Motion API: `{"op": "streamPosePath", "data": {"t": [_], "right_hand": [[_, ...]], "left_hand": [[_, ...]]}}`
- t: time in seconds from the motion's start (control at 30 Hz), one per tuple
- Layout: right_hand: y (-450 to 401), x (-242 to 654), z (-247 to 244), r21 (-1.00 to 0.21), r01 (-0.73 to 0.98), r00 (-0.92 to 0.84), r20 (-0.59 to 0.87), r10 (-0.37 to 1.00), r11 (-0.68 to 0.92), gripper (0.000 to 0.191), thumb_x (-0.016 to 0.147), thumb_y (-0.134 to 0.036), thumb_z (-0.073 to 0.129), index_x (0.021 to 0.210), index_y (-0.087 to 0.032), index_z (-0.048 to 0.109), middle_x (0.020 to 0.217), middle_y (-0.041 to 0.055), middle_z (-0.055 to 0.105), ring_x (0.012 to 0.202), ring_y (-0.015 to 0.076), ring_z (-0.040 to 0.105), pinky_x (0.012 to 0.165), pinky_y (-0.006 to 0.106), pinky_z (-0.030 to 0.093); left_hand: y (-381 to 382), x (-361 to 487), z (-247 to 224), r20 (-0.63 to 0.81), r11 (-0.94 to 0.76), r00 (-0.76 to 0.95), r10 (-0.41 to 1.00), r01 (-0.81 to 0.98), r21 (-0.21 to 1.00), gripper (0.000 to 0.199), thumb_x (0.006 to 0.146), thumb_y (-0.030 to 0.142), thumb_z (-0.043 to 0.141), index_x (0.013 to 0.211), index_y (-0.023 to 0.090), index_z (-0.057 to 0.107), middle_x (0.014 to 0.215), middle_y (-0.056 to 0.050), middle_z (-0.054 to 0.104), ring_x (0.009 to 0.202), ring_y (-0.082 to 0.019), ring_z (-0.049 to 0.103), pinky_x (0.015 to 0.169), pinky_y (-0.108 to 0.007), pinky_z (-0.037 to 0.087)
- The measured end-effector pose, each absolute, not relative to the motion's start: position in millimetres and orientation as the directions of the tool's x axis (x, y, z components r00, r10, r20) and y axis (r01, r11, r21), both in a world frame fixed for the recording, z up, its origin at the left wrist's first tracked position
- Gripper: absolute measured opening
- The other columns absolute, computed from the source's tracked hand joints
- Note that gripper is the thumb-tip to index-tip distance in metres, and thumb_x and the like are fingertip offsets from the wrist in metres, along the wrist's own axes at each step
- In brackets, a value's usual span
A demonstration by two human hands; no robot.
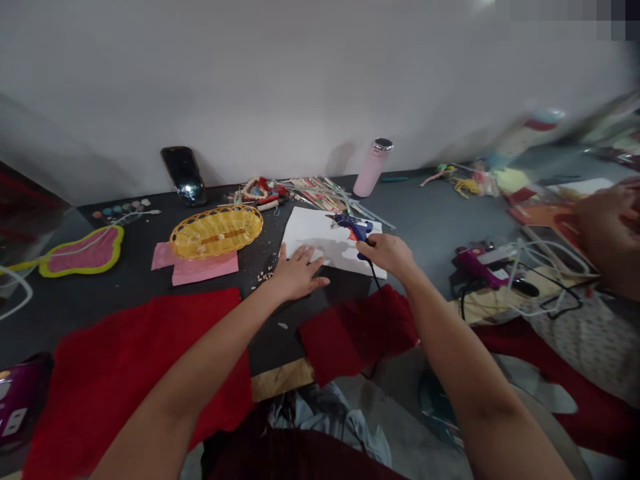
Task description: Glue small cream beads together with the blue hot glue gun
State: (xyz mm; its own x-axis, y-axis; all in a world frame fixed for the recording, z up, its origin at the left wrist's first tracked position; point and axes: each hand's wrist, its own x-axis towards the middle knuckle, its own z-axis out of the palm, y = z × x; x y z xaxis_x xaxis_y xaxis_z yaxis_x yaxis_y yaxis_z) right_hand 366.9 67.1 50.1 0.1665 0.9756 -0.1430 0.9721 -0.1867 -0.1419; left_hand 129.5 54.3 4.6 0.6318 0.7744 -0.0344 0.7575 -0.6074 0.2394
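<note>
My right hand [387,253] is wrapped round the handle of a blue glue gun [353,227], its nozzle pointing left above a sheet of white paper [315,230]. A black cord hangs from the handle's base. With fingers spread, my left hand [299,273] lies flat on the paper's lower left corner and holds nothing. Small pale bits [265,275] are scattered just left of that hand. Below the paper, a piece of red cloth [357,330] hangs over the table's front edge.
A yellow woven basket [217,232] sits on pink paper [207,268], left of my hands. Behind are a phone [184,175], craft sticks [320,193] and a pink bottle [373,168]. Larger red cloth [150,360] covers the front left. A co-worker's hand [610,207] is at right.
</note>
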Motion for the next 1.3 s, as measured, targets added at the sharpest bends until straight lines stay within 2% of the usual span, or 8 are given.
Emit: {"op": "streamPosePath", "data": {"t": [0.4, 0.53, 0.6, 0.7, 0.83, 1.0, 1.13, 1.3], "right_hand": [[87.4, 343.0, 23.0, -0.102, 0.982, 0.139, -0.171, 0.975, -0.158, 0.048, 0.081, -0.056, 0.037, 0.09, -0.021, 0.068, 0.095, 0.0112, 0.068, 0.086, 0.0259, 0.064, 0.065, 0.03, 0.045], [94.3, 344.8, 11.5, -0.083, 0.984, 0.138, -0.195, 0.971, -0.156, 0.052, 0.083, -0.06, 0.035, 0.097, -0.02, 0.066, 0.1, 0.0129, 0.067, 0.091, 0.0269, 0.063, 0.07, 0.032, 0.046], [94.3, 348.3, 11.9, -0.087, 0.986, 0.118, -0.216, 0.969, -0.139, 0.056, 0.084, -0.062, 0.033, 0.096, -0.018, 0.066, 0.1, 0.0143, 0.067, 0.092, 0.0267, 0.063, 0.071, 0.032, 0.046], [85.5, 348.1, 25.4, -0.078, 0.987, 0.123, -0.193, 0.974, -0.14, 0.06, 0.084, -0.063, 0.033, 0.095, -0.014, 0.066, 0.097, 0.0175, 0.067, 0.093, 0.0266, 0.062, 0.073, 0.032, 0.045], [56.9, 319.7, 60.2, -0.084, 0.991, 0.102, -0.059, 0.993, -0.107, 0.047, 0.089, -0.053, 0.035, 0.103, -0.017, 0.062, 0.094, 0.0164, 0.067, 0.092, 0.0275, 0.062, 0.074, 0.034, 0.043], [24.7, 251.4, 76.3, -0.156, 0.969, -0.216, -0.152, 0.964, 0.193, 0.023, 0.089, -0.029, 0.042, 0.104, -0.021, 0.058, 0.097, 0.0101, 0.066, 0.083, 0.0232, 0.063, 0.066, 0.029, 0.042], [26.5, 219.9, 47.3, -0.229, 0.941, -0.279, -0.112, 0.954, 0.248, 0.027, 0.088, -0.018, 0.037, 0.108, -0.024, 0.055, 0.105, 0.0074, 0.062, 0.084, 0.0212, 0.062, 0.065, 0.028, 0.041], [38.1, 214.4, 10.1, -0.299, 0.916, -0.292, -0.043, 0.955, 0.267, 0.034, 0.087, -0.012, 0.035, 0.11, -0.027, 0.055, 0.111, 0.0045, 0.057, 0.085, 0.0176, 0.061, 0.066, 0.025, 0.041]], "left_hand": [[55.1, 125.7, 10.5, -0.036, -0.535, 0.561, 0.827, 0.805, 0.258, 0.058, 0.084, 0.061, 0.031, 0.13, 0.028, 0.047, 0.144, -0.013, 0.037, 0.133, -0.035, 0.03, 0.1, -0.07, 0.003], [55.1, 99.8, 33.8, 0.148, -0.507, 0.492, 0.858, 0.766, 0.395, 0.042, 0.087, 0.048, 0.039, 0.119, 0.027, 0.055, 0.133, -0.009, 0.051, 0.124, -0.028, 0.044, 0.103, -0.059, 0.022], [51.0, 77.3, 40.9, 0.257, -0.499, 0.429, 0.866, 0.718, 0.485, 0.036, 0.087, 0.039, 0.041, 0.116, 0.023, 0.056, 0.122, -0.009, 0.059, 0.115, -0.024, 0.052, 0.097, -0.047, 0.038], [37.0, 41.5, 37.5, 0.37, -0.445, 0.267, 0.89, 0.687, 0.575, 0.035, 0.087, 0.026, 0.04, 0.119, 0.021, 0.054, 0.108, -0.008, 0.065, 0.099, -0.02, 0.06, 0.088, -0.038, 0.047], [14.5, 10.3, 15.6, 0.343, -0.339, 0.146, 0.928, 0.713, 0.614, 0.033, 0.082, 0.025, 0.049, 0.113, 0.021, 0.057, 0.1, -0.006, 0.065, 0.087, -0.018, 0.062, 0.083, -0.034, 0.049], [1.4, 9.0, 1.1, 0.367, -0.355, 0.122, 0.922, 0.643, 0.679, 0.026, 0.084, 0.024, 0.048, 0.106, 0.023, 0.06, 0.101, -0.005, 0.064, 0.093, -0.018, 0.061, 0.084, -0.033, 0.049], [-1.2, 12.2, -2.1, 0.367, -0.35, 0.081, 0.927, 0.545, 0.762, 0.023, 0.086, 0.025, 0.046, 0.105, 0.022, 0.059, 0.103, -0.006, 0.063, 0.086, -0.017, 0.062, 0.078, -0.031, 0.051], [-0.3, 7.3, -13.2, 0.352, -0.336, 0.085, 0.932, 0.563, 0.755, 0.023, 0.086, 0.021, 0.044, 0.101, 0.022, 0.061, 0.101, -0.005, 0.063, 0.084, -0.016, 0.062, 0.079, -0.031, 0.05]]}}
